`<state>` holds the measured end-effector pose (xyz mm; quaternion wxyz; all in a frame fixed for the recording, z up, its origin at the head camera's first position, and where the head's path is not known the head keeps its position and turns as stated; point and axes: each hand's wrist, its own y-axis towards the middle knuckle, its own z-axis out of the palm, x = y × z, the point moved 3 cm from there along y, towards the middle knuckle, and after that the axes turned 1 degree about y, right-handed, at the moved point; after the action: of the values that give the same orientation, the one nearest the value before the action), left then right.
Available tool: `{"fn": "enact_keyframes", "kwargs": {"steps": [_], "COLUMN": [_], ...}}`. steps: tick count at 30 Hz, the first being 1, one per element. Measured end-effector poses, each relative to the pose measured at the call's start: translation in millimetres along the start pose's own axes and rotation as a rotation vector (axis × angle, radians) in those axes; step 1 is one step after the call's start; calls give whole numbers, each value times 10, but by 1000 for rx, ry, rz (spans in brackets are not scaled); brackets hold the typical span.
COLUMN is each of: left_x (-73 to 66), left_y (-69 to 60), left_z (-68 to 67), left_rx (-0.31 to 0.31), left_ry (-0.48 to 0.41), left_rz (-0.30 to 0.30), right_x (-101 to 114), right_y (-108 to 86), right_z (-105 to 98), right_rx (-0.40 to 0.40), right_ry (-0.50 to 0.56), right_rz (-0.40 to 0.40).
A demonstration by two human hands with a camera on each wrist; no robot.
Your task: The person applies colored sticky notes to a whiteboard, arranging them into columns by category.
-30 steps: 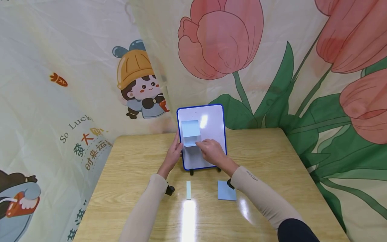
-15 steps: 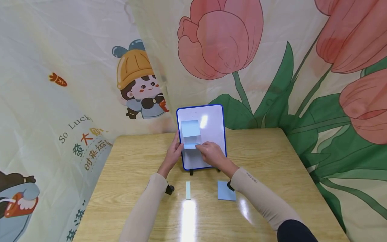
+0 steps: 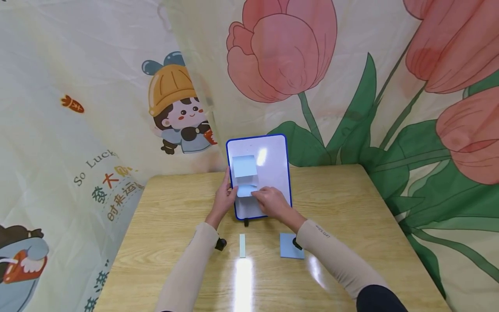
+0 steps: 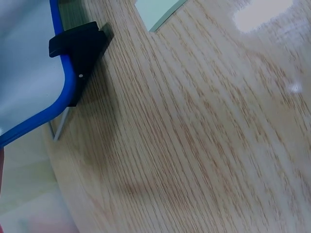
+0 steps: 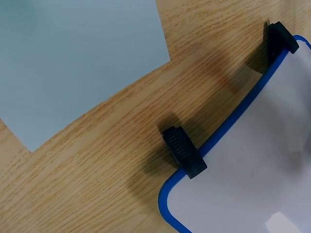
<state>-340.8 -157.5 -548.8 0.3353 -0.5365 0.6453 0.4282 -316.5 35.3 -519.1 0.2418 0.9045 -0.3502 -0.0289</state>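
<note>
A blue-rimmed whiteboard (image 3: 274,173) stands tilted back on small black feet. An upper light-blue sticky note (image 3: 244,166) lies on its left half. Below that, a second light-blue sticky note (image 3: 244,191) shows a bent upper part. My right hand (image 3: 273,203) pinches this lower note near its lower right corner. My left hand (image 3: 224,200) grips the board's left edge, thumb in front beside the lower note's left side; its other fingers are partly hidden by the board. Both wrist views show the board's lower edge and black feet (image 5: 184,151), with the fingers mostly out of frame.
On the wooden table (image 3: 175,260) before the board lie a narrow pale-green strip of paper notes (image 3: 242,245) and a blue square note pad (image 3: 288,249), partly covered by the right wrist. A printed cloth (image 3: 195,34) hangs behind the table.
The lower edge of the lower sticky note has moved down the board, and my right hand has gone down with it. My left thumb has shifted slightly. The upper note stays put.
</note>
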Motion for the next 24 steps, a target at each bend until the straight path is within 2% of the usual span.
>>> {"fn": "enact_keyframes", "kwargs": {"steps": [9, 20, 24], "left_x": [-8, -13, -3], "left_y": [-18, -10, 1], "left_z": [7, 14, 20], "left_rx": [-19, -59, -75], "left_ry": [25, 55, 74], "left_rz": [-22, -26, -30], "right_x": [16, 13, 11], "right_y": [-24, -40, -46], "right_z": [48, 98, 106], "right_rx": [46, 52, 32], "right_ry": [10, 12, 16], "right_rz": [34, 50, 46]}}
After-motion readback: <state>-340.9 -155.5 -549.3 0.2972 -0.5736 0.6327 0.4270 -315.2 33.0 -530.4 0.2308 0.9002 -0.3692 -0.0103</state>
